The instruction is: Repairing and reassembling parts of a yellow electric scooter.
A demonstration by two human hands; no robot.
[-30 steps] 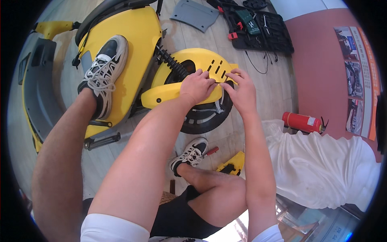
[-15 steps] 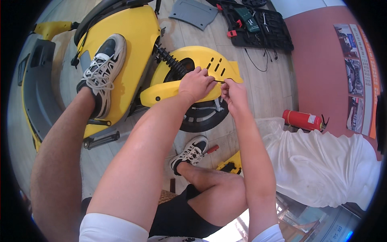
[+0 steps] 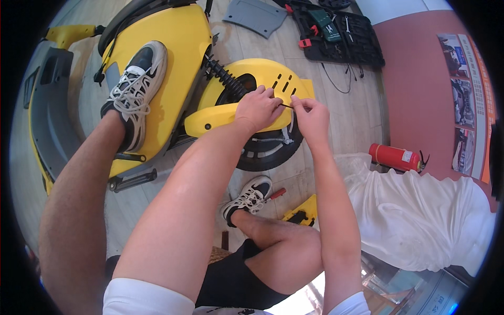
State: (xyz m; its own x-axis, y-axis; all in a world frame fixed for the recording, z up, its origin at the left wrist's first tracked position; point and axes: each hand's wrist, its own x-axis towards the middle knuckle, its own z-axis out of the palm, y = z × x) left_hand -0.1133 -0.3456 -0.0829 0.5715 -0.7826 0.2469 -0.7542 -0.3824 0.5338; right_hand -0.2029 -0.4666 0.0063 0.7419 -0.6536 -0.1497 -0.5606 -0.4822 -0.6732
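Observation:
A yellow scooter (image 3: 181, 58) lies on its side, its rear wheel (image 3: 270, 157) partly under a slotted yellow wheel cover (image 3: 262, 68). My left hand (image 3: 257, 109) rests on the cover with curled fingers, closed around the near end of a thin dark rod (image 3: 286, 106), perhaps a hex key. Opposite it, my right hand (image 3: 312, 118) pinches the rod's other end between thumb and fingertips. What the rod's left end meets is hidden under my left fingers. A black coil shock absorber (image 3: 226, 77) sits just left of my left hand.
My left shoe (image 3: 139, 89) presses on the scooter's body. An open black tool case (image 3: 362, 39) and a grey panel (image 3: 254, 17) lie beyond. At right are a red fire extinguisher (image 3: 395, 156) and white sheeting (image 3: 409, 215). A red-handled tool (image 3: 277, 194) lies by my other shoe.
My right hand has turned and shifted slightly up and right, its fingers now pinching the rod from above. My left hand stays at the wheel cover.

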